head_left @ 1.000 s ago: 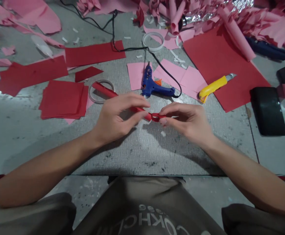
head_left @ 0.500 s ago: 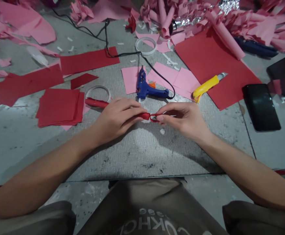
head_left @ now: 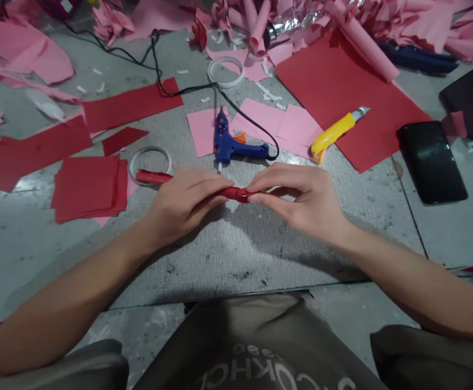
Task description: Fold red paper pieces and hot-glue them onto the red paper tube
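My left hand (head_left: pixel 183 203) is closed round a slim red stick (head_left: pixel 153 176), whose one end sticks out to the left past the knuckles and the other shows at the fingertips. My right hand (head_left: pixel 301 197) pinches a small red loop (head_left: pixel 242 195) between thumb and fingers. The loop touches the stick's right end, and the two overlap there. Just beyond my hands lies a blue glue gun (head_left: pixel 236 143) with a black cord. Behind my left hand is a white tape ring (head_left: pixel 150 165).
A stack of red squares (head_left: pixel 86 187) lies left. A yellow cutter (head_left: pixel 337 132) with its blade out rests by a large red sheet (head_left: pixel 354 103). A black phone (head_left: pixel 433 162) is at right. Pink paper scraps (head_left: pixel 25 49) cover the back.
The red loop now meets the stick's end, where a small gap showed before. My hands are closer together. The view has shifted slightly, so the table items appear further left.
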Tool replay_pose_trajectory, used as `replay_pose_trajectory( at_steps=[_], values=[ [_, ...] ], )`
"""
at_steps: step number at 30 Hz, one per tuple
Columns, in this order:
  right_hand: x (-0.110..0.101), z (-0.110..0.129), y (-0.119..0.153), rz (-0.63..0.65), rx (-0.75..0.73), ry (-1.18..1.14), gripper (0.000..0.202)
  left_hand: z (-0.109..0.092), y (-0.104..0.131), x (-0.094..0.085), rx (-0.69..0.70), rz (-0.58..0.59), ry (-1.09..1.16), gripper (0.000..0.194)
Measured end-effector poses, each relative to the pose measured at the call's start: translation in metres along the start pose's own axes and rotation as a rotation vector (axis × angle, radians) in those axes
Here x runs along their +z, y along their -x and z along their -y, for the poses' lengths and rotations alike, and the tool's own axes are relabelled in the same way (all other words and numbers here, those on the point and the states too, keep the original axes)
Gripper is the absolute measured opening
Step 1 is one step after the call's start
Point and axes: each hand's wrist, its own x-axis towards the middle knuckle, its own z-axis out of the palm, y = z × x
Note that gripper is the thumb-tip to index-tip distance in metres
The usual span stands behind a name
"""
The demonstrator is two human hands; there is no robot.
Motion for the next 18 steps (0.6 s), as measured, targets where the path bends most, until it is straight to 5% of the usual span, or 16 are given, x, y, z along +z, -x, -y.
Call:
replay_pose_trajectory(
  at_steps=[18],
  values=[
    [0.0037, -0.0095, 0.0041, 0.042, -0.381, 0.220, 0.026, -0.0052, -0.0003, -0.0018, -0.002, 0.003, -0.008, 0.033]
  ],
)
